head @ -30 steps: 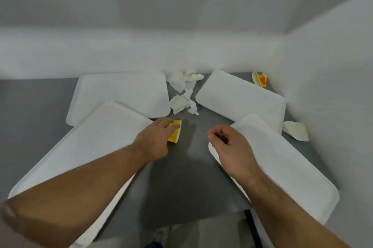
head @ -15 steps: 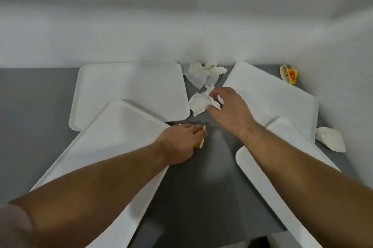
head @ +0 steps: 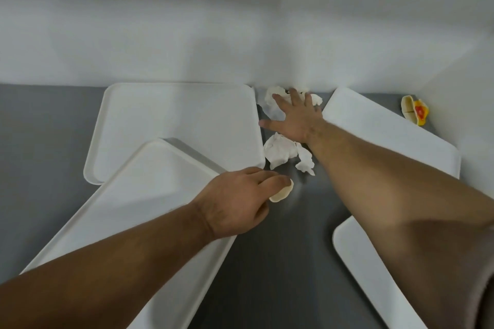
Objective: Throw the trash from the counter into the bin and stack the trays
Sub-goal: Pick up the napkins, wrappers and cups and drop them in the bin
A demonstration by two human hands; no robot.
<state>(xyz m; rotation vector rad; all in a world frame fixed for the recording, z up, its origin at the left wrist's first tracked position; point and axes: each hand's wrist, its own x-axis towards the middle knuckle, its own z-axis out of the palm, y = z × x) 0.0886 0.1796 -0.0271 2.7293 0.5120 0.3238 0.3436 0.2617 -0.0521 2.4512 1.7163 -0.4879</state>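
Four white trays lie on the grey counter (head: pixel 280 248): back left tray (head: pixel 173 125), front left tray (head: pixel 139 221) overlapping it, back right tray (head: pixel 387 130), front right tray (head: pixel 374 275). My left hand (head: pixel 238 203) is closed on a small crumpled paper cup (head: pixel 282 193), cream side showing. My right hand (head: pixel 296 117) lies flat with fingers spread on a crumpled white napkin (head: pixel 272 97) by the back wall. A second crumpled napkin (head: pixel 283 153) sits just under my right wrist.
A crushed yellow and red paper cup (head: pixel 415 112) lies in the back right corner. White walls close the counter at the back and right. No bin is in view.
My right hand has moved forward from the near napkin onto the far napkin by the wall. My left hand still grips the small cup, now turned so its cream side shows. The view has tilted closer.
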